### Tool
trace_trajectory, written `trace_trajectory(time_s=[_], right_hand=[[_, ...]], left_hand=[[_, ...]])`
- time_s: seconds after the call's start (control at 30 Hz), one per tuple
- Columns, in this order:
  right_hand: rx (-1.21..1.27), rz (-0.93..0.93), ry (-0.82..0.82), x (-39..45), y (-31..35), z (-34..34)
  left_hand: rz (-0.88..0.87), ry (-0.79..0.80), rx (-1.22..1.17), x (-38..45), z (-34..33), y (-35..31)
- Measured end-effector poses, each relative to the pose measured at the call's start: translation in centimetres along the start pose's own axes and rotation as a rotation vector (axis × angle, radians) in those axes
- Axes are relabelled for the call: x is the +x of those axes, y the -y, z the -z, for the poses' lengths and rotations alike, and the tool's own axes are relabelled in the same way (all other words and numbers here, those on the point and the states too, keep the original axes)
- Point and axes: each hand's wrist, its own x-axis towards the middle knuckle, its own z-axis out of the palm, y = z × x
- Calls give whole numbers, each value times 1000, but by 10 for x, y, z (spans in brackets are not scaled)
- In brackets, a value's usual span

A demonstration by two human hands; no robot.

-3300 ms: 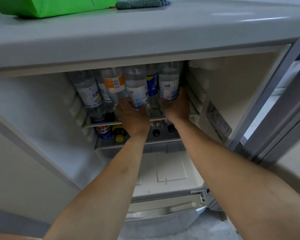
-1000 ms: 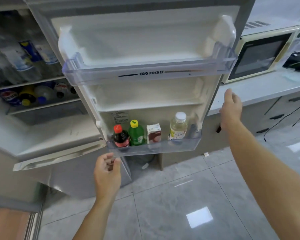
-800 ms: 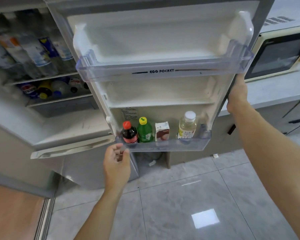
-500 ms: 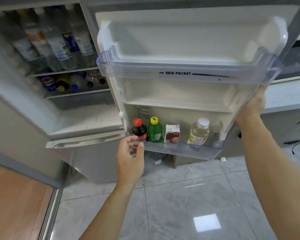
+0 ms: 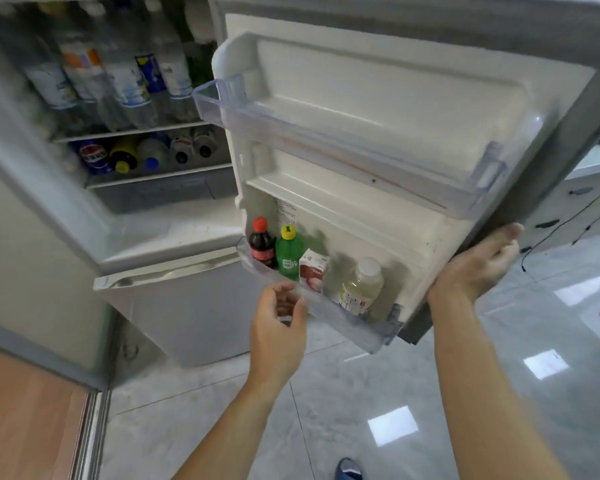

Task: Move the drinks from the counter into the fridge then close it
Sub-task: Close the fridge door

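Observation:
The fridge door (image 5: 413,109) stands partly swung toward the fridge body (image 5: 160,233). My right hand (image 5: 478,268) lies against the door's outer edge, fingers nearly straight. My left hand (image 5: 278,327) hovers just below the clear lower door shelf (image 5: 347,320), fingers loosely curled, holding nothing. That shelf carries a dark cola bottle (image 5: 261,242), a green bottle (image 5: 288,252), a small carton (image 5: 313,271) and a pale yellow bottle (image 5: 361,285). Upright water bottles (image 5: 125,81) fill the fridge's top shelf; lying bottles (image 5: 142,154) fill the one below.
A clear egg-pocket shelf (image 5: 343,140) juts from the upper door. The counter with dark-handled drawers (image 5: 582,188) and hanging cables stands behind the door at right. Glossy grey floor tiles (image 5: 361,410) lie below; a wooden panel (image 5: 25,417) is at lower left. My shoe (image 5: 350,468) shows at the bottom.
Both hands left the bottles on the fridge shelf. My right hand reached the door's outer edge and the door has swung left toward the fridge. My left hand rose to the lower door shelf.

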Motion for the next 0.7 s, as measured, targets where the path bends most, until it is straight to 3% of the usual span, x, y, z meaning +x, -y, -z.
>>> trace_trajectory(time_s=[0.13,0.4,0.57,0.7], right_hand=[[28,233,92,-81,2,43],[112,368,567,-216,13,74],[82,395,843,-288,22,55],[95,377,1045,-333,26,25]], left_hand=[[-23,53,-8,-28,45,8],[-177,43,13,-82,118,5],[-338,-71,71,-100,152,13],[-370,-273,40,-88,182,19]])
